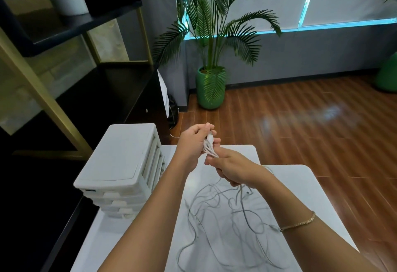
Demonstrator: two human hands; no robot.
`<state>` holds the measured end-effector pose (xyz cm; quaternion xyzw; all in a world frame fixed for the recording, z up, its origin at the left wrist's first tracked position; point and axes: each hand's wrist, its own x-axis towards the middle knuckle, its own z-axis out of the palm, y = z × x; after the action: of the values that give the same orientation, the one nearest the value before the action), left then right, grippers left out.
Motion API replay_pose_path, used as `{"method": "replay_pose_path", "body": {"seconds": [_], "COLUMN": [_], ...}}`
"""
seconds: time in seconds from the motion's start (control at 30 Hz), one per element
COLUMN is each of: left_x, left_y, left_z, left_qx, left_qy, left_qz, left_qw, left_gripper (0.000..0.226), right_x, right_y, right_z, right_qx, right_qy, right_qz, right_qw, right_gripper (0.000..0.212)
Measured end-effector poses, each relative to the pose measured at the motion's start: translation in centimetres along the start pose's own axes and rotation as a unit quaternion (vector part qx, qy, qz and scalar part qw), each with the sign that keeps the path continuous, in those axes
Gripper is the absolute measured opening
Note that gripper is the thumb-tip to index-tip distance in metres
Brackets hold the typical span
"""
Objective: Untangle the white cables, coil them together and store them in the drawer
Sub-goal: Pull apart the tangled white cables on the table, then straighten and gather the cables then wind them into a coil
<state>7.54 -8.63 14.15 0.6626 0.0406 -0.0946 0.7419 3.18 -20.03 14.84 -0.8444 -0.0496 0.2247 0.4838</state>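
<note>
No readable writing or labels. Left hand curls its fingers round a bunch of white cable plugs held above the white table; right hand, just at 5 o'clock of it, is closed round the same cables, which hang in tangled loops onto the tabletop. White drawer unit at 9 o'clock, drawers closed.

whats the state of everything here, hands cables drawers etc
left hand: raised, grips the gathered cable ends
right hand: closed round the cables just below
white cables: ends bunched, the rest hanging in loose tangled loops on the table
drawer unit: upright on the table, drawers look shut
bracelet: on the right wrist
</note>
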Motion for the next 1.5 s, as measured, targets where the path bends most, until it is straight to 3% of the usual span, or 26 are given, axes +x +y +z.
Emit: {"method": "replay_pose_path", "body": {"seconds": [0.17,0.27,0.43,0.6,0.83,0.93,1.03,1.1,1.17,1.23,1.27,1.37,1.5], "left_x": [0.0,0.2,0.6,0.7,-0.8,-1.7,-2.9,-3.4,-3.8,-4.3,-4.7,-5.8,-6.6], "left_y": [-0.8,-1.4,-1.8,-1.5,-2.8,-3.3,-3.5,-3.9,-4.4,-5.2,-5.5,-7.0,-9.1], "left_z": [0.3,0.3,-0.5,-2.5,-2.8,-3.6,-5.6,-6.8,-6.9,-6.7,-6.4,-6.5,-7.8], "left_qx": [0.067,0.061,-0.153,-0.174,-0.028,0.041,0.182,0.336,0.49,0.565,0.555,0.375,0.276], "left_qy": [0.003,0.048,0.132,0.2,0.229,0.167,0.055,-0.026,-0.069,-0.096,-0.116,-0.146,-0.131], "left_qz": [0.003,-0.016,-0.081,-0.062,-0.051,-0.082,-0.087,-0.086,-0.09,-0.064,-0.048,-0.076,-0.112], "left_qw": [0.998,0.997,0.976,0.962,0.972,0.982,0.978,0.938,0.864,0.817,0.822,0.912,0.946], "left_gripper": [0.024,0.029,0.033,0.029,0.025,0.025,0.03,0.038,0.046,0.051,0.049,0.04,0.037], "right_x": [0.4,0.5,0.6,0.0,-0.5,-0.4,-0.1,0.4,0.8,1.4,1.6,2.2,2.6], "right_y": [0.2,0.1,0.4,1.7,0.1,-0.3,0.3,0.8,1.3,1.8,2.0,2.8,3.9], "right_z": [0.9,1.3,1.5,-0.6,-4.1,-4.1,-3.5,-2.5,-1.4,0.2,0.9,3.1,5.6], "right_qx": [-0.03,-0.038,0.032,-0.01,-0.178,-0.227,-0.261,-0.291,-0.312,-0.322,-0.325,-0.323,-0.309], "right_qy": [-0.003,-0.014,-0.059,-0.05,0.002,0.007,-0.005,-0.015,-0.022,-0.033,-0.035,-0.041,-0.047], "right_qz": [0.004,0.001,0.017,0.04,0.0,-0.003,0.003,-0.003,-0.01,-0.014,-0.015,-0.021,-0.026], "right_qw": [1.0,0.999,0.998,0.998,0.984,0.974,0.965,0.957,0.95,0.946,0.945,0.945,0.95], "right_gripper": [0.017,0.01,0.017,0.045,0.029,0.027,0.027,0.027,0.027,0.029,0.03,0.031,0.032]}}
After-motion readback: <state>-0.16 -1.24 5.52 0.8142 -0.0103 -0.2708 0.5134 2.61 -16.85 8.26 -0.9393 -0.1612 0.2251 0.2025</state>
